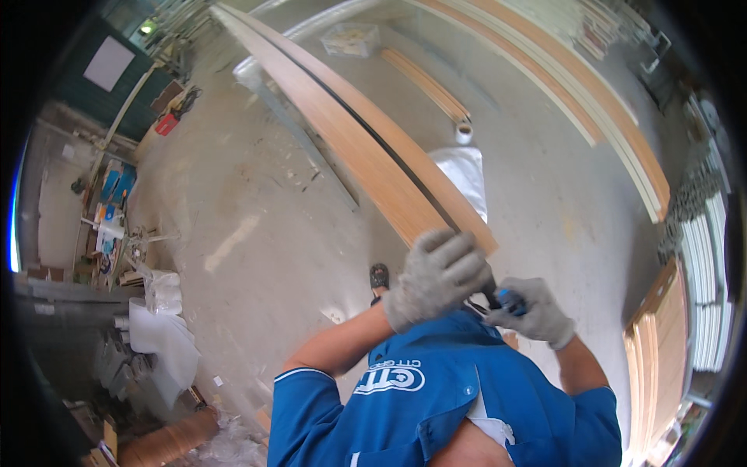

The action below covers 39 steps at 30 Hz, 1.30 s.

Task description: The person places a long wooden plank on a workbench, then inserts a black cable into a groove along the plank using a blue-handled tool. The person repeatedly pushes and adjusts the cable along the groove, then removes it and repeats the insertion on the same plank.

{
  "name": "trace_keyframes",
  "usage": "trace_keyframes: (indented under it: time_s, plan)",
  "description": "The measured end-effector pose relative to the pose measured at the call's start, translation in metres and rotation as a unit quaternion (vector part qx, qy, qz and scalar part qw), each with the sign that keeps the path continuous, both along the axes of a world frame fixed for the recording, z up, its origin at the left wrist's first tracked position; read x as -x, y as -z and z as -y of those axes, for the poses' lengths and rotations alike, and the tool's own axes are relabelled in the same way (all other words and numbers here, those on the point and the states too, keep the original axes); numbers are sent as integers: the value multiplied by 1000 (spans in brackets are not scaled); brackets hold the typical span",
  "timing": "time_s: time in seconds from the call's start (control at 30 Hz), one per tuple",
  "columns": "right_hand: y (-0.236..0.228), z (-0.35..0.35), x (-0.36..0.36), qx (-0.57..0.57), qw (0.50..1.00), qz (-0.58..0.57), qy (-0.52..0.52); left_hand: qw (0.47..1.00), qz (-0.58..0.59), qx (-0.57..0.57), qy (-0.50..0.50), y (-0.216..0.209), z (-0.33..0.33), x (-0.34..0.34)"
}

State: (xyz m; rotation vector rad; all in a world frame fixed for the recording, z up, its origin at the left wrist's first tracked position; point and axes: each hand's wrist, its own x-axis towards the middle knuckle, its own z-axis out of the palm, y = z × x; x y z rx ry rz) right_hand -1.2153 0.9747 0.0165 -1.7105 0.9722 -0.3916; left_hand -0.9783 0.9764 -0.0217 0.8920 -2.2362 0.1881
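Observation:
A long wood-coloured door-frame-like profile [354,152] runs from the far upper left to its near end in front of me. Along its length, a black strip [412,177] lies in the groove. My left hand [437,279], in a grey glove, bends its fingers over the profile's near end and the strip there. Below it, a dark piece emerges toward my right hand [545,313], also gloved. That hand is closed around a blue-handled tool [510,301]; its working end is partly hidden, so its kind is unclear.
Beneath the profile stands a grey metal support [307,144]. Long wooden profiles [607,101] lie at the upper right. A white roll [464,133] and plastic sheet [465,175] are beyond the near end. Stacked boards [657,358] stand at right; plastic wrap [159,335] lies at left.

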Motion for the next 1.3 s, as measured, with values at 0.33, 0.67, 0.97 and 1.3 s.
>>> trace_keyframes:
  time_s: [0.33,0.67,0.97,1.3]
  plan:
    - [-28,250,-144,368,925,-77,-54,998,-68,12,-12,18,-2,11]
    - [-19,382,-376,465,865,-185,-31,996,-87,25,1,37,-4,11]
    - [-22,360,-353,559,792,-197,-145,998,-23,43,-49,55,-5,19]
    - [-27,248,-192,515,808,-117,-262,999,-37,-30,-24,44,-10,15]
